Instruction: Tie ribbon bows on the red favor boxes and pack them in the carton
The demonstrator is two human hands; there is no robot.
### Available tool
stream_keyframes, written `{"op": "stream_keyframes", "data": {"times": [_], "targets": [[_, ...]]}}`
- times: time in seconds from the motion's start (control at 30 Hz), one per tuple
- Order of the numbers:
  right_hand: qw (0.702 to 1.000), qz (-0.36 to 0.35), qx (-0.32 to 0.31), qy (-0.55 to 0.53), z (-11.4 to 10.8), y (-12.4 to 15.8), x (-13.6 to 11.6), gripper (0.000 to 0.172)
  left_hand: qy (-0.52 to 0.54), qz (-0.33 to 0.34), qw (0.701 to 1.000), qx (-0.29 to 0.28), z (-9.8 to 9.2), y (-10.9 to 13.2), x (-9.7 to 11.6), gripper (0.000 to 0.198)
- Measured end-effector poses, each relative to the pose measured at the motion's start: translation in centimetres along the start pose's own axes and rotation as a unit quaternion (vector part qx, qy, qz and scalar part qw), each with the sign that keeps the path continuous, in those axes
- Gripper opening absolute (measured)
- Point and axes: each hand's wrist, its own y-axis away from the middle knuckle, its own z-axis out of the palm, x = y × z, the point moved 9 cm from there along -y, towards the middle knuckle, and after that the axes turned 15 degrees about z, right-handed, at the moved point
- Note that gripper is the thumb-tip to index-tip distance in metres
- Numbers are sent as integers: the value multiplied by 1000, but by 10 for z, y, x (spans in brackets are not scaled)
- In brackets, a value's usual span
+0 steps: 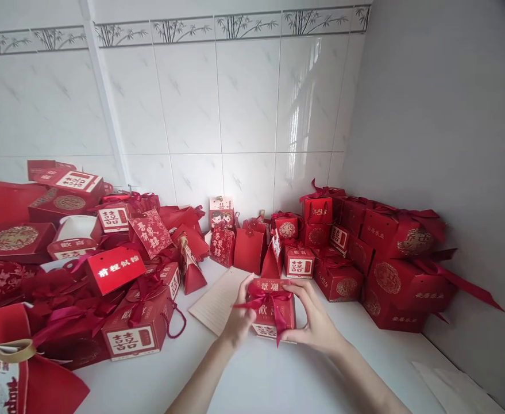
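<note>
Between my two hands is a small red gift box [261, 318] with gold lettering and a white label on its near side. A dark red ribbon [273, 298] crosses its top and is tied in a bow, one tail hanging over the front. My left hand [240, 316] grips the box's left side, thumb near the bow. On the right side, my right hand [315, 322] curls round it, fingers at the far top edge and thumb at the near corner. The box's underside is hidden. Beside my left hand lies a lined sheet of paper [211, 302] on the white table.
Many red boxes [134, 339] are heaped at the left. More ribboned boxes [396, 282] are stacked at the right against the grey wall. Along the tiled wall [247, 98] stand red bags [249, 248] and a small box [299, 263]. White paper [454, 385] lies at the near right.
</note>
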Motion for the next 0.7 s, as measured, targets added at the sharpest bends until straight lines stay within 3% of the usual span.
{"op": "stream_keyframes", "data": {"times": [0.1,0.2,0.33,0.43,0.57,0.7], "targets": [[995,-78,52,22,-10,7,-8,78,-25,49,994,-91,19,5,22,101],[990,-118,81,-6,-19,11,-14,77,-116,102,979,-132,23,5,43,95],[990,-87,58,-97,-22,6,-12,81,-228,107,951,-178,17,-6,67,97],[981,-36,62,-180,-25,3,3,77,-251,97,948,-170,4,-26,99,98],[985,64,74,-144,-23,1,38,51,-235,106,965,-51,-41,-57,162,88],[988,142,1,-66,-4,1,66,58,-223,134,959,111,-124,-64,237,59]]}}
